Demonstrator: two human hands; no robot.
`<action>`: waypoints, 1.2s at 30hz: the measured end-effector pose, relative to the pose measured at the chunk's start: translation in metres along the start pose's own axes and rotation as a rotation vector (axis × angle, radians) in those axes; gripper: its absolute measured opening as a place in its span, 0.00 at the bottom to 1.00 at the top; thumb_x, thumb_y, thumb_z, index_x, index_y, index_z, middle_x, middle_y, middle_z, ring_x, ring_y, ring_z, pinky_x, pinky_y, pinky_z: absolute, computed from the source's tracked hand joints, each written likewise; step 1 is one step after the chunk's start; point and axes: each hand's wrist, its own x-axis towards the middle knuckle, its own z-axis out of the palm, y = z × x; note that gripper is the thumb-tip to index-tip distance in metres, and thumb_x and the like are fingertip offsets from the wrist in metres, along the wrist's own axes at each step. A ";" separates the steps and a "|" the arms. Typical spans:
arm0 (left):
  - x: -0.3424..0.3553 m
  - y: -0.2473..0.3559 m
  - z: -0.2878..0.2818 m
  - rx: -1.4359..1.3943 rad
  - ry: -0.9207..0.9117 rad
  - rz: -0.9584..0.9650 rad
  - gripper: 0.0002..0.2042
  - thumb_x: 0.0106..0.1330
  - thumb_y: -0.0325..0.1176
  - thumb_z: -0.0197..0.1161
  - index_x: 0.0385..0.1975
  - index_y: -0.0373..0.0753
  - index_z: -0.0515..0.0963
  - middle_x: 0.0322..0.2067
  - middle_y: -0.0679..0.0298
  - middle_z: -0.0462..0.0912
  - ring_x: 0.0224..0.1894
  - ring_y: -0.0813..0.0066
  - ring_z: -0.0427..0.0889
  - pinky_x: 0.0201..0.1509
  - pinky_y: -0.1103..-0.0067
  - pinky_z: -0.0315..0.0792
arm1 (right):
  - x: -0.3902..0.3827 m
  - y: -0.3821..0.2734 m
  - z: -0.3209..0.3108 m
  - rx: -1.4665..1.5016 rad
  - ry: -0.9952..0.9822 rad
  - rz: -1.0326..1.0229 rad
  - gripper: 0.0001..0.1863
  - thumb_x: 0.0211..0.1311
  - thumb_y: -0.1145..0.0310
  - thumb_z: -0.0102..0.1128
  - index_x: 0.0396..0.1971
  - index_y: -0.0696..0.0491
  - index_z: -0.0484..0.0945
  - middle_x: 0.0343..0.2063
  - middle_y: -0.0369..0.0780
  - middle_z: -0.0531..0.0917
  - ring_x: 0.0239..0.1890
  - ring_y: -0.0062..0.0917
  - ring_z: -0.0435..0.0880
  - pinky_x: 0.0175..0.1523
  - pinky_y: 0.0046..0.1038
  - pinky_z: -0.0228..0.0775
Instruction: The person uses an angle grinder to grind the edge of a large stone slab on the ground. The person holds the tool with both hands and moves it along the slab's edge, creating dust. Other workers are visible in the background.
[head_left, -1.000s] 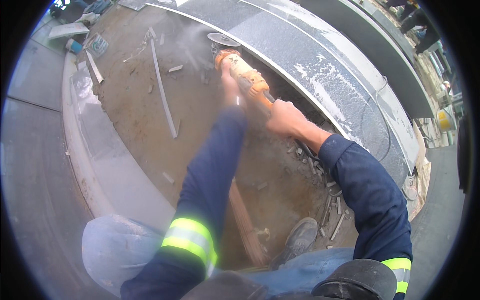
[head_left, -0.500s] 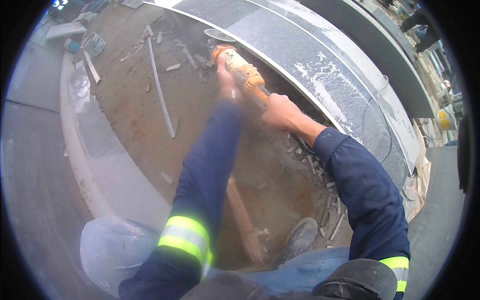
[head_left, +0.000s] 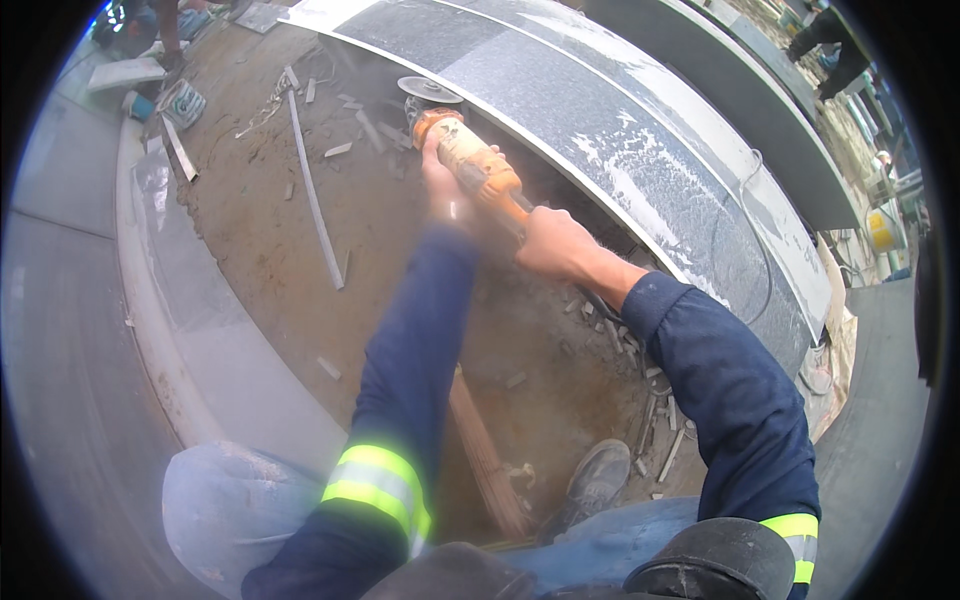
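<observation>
Orange grinder (head_left: 468, 160): was held beside the grey slab (head_left: 560, 110); judged heavy, rigid, best gripped at body and handle.
Left hand (head_left: 440, 182): was wrapped round its body.
Right hand (head_left: 556, 243): was clenched on its handle.

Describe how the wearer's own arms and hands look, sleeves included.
The left sleeve and right sleeve are dark navy cloth, each with a bright yellow-green band split by a silver-grey stripe. The left hand and right hand wear no gloves. A small pale spot shows by the left cuff, too blurred to identify.
</observation>
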 end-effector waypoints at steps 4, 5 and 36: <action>0.000 -0.003 -0.005 0.018 0.005 0.004 0.43 0.64 0.69 0.52 0.54 0.25 0.67 0.39 0.43 0.80 0.39 0.47 0.84 0.44 0.55 0.81 | -0.008 0.001 0.001 -0.034 0.017 -0.006 0.20 0.54 0.74 0.58 0.45 0.71 0.78 0.39 0.60 0.85 0.39 0.47 0.90 0.42 0.39 0.84; 0.001 -0.003 -0.007 0.032 0.006 0.010 0.44 0.63 0.70 0.51 0.54 0.24 0.67 0.39 0.43 0.80 0.39 0.47 0.84 0.43 0.55 0.81 | -0.009 0.002 0.002 -0.052 0.027 -0.014 0.20 0.54 0.74 0.58 0.45 0.71 0.78 0.40 0.61 0.85 0.41 0.47 0.89 0.44 0.39 0.84; -0.018 -0.026 -0.001 0.069 0.044 0.068 0.48 0.61 0.75 0.50 0.48 0.21 0.70 0.35 0.42 0.81 0.37 0.49 0.84 0.42 0.58 0.82 | -0.031 0.016 0.007 -0.073 0.028 -0.017 0.19 0.56 0.72 0.59 0.45 0.70 0.78 0.45 0.61 0.84 0.50 0.50 0.86 0.54 0.41 0.80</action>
